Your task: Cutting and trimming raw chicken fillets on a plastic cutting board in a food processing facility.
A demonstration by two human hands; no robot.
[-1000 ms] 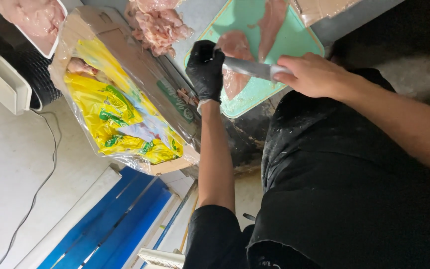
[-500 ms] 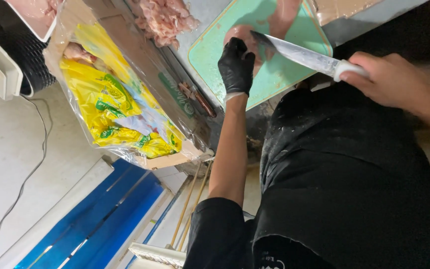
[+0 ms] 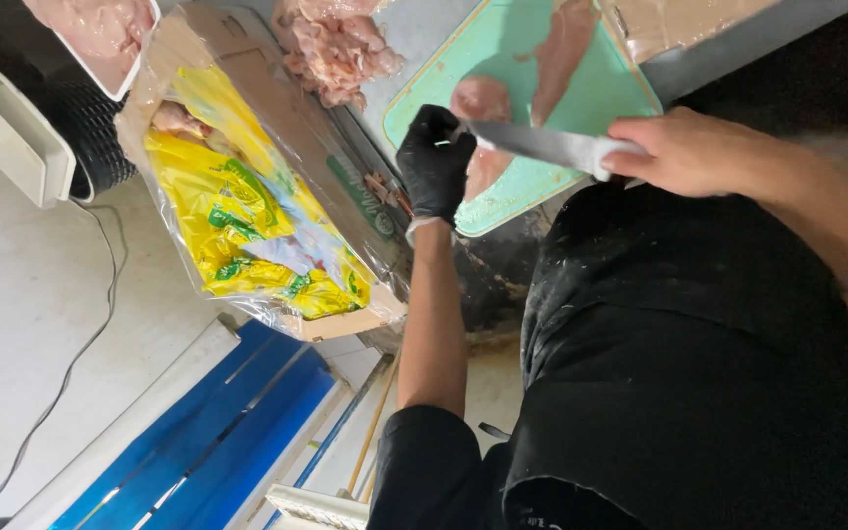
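My left hand (image 3: 434, 162), in a black glove, presses down on a raw chicken piece (image 3: 481, 98) at the near left edge of a green cutting board (image 3: 620, 103). My bare right hand (image 3: 684, 152) grips the white handle of a long knife (image 3: 532, 142). The blade lies flat across the board's edge, with its tip at my gloved fingers and against the meat. A second, longer raw fillet (image 3: 561, 49) lies farther back on the board, apart from both hands.
A heap of cut raw chicken (image 3: 336, 44) sits on the metal counter left of the board. A cardboard box (image 3: 345, 177) lined with plastic holds yellow bags (image 3: 238, 221). A white tray of meat (image 3: 100, 29), a white box (image 3: 12, 137) and blue panels (image 3: 218, 432) lie to the left.
My right hand has brought the knife back leftward, from raised over the board down to the chicken at my gloved fingers. My left hand stays on the same piece.
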